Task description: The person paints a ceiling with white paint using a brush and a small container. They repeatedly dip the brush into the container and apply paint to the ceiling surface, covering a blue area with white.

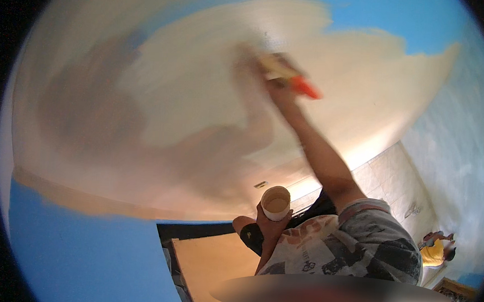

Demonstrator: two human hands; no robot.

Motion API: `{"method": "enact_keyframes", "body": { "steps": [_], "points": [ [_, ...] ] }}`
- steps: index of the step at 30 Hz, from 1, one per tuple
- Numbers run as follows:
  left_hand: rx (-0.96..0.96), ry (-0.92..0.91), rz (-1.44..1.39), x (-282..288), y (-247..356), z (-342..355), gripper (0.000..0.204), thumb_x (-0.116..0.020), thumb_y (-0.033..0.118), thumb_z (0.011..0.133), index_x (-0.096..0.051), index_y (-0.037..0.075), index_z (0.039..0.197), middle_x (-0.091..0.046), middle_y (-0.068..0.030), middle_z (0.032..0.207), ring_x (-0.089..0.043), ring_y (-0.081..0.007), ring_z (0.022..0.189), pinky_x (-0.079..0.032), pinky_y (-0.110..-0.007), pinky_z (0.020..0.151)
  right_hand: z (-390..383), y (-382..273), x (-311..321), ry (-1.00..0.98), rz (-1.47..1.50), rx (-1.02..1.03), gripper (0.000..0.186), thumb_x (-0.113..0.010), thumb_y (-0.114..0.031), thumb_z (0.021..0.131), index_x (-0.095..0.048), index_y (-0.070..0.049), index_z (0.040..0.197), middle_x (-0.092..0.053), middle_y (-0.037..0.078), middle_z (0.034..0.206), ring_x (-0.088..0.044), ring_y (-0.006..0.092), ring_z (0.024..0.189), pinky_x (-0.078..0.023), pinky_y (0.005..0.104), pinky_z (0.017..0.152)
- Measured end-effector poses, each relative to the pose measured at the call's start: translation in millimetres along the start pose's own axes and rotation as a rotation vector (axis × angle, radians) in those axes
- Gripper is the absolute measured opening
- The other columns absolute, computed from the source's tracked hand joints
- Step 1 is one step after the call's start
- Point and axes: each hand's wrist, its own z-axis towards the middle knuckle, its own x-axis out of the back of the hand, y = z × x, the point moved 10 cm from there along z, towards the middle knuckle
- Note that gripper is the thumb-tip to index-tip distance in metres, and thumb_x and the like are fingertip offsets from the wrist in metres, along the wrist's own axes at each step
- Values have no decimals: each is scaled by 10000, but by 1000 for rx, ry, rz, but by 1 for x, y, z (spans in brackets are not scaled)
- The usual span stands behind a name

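Note:
My right arm is stretched up to the wall (202,83). In my right hand (278,87) is a wide paintbrush (305,87) with a yellowish and orange-red handle, smeared by motion. Its bristle end is blurred against the wall, beside a small wet-looking patch. Low down, my left hand (272,227) wraps round a white tub (276,213) that holds cream-coloured liquid paint. Broad cream paint covers much of the wall, with bright blue (83,252) showing below it and along the top. My shadow falls across the cream part.
A small wall plate (260,185) sits near the tub. At the lower left, a dark frame (194,231) borders a tan panel (208,264). Pale floor tiles (385,177) lie far below on the right. Another person in a yellow top (432,253) is at the far right.

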Motion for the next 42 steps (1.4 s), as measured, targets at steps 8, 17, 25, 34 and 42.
{"method": "enact_keyframes", "body": {
  "steps": [8, 17, 25, 34, 42],
  "points": [
    [-41, 31, 22, 4, 6, 4, 786, -894, 251, 616, -478, 14, 1238, -621, -164, 1112, -632, -276, 1024, -523, -381, 860, 69, -19, 215, 434, -590, 17, 212, -697, -229, 879, -659, -28, 934, -694, 68, 864, -660, 151, 733, -526, 286, 648],
    [37, -36, 33, -5, -8, -4, 806, -895, 256, 606, -473, 14, 1249, -615, -168, 1129, -624, -278, 1045, -513, -390, 888, -22, -152, -86, -90, -103, 348, 239, -716, -227, 817, -679, -136, 1035, -698, 72, 883, -681, 228, 778, -568, 353, 640],
    [-27, -16, -7, -4, -2, -3, 826, -898, 270, 606, -465, 4, 1257, -609, -171, 1140, -624, -282, 1047, -517, -392, 873, 20, -10, 90, 133, -468, 72, 157, -713, -144, 855, -660, -38, 958, -669, 60, 960, -645, 186, 849, -514, 280, 701],
    [-15, -30, -18, -7, 0, -1, 834, -905, 289, 603, -476, 1, 1257, -619, -177, 1134, -630, -280, 1036, -516, -387, 875, 28, -23, 128, 221, -610, 235, 169, -695, -175, 856, -684, -103, 1008, -679, 70, 878, -667, 227, 796, -534, 344, 646],
    [37, 39, 26, 5, -1, -4, 802, -889, 248, 613, -474, 10, 1256, -619, -168, 1142, -625, -283, 1039, -509, -386, 891, -15, -185, -138, -74, 98, 294, 187, -752, -148, 770, -705, -98, 944, -700, 76, 938, -673, 223, 791, -574, 347, 625]
  ]
}}
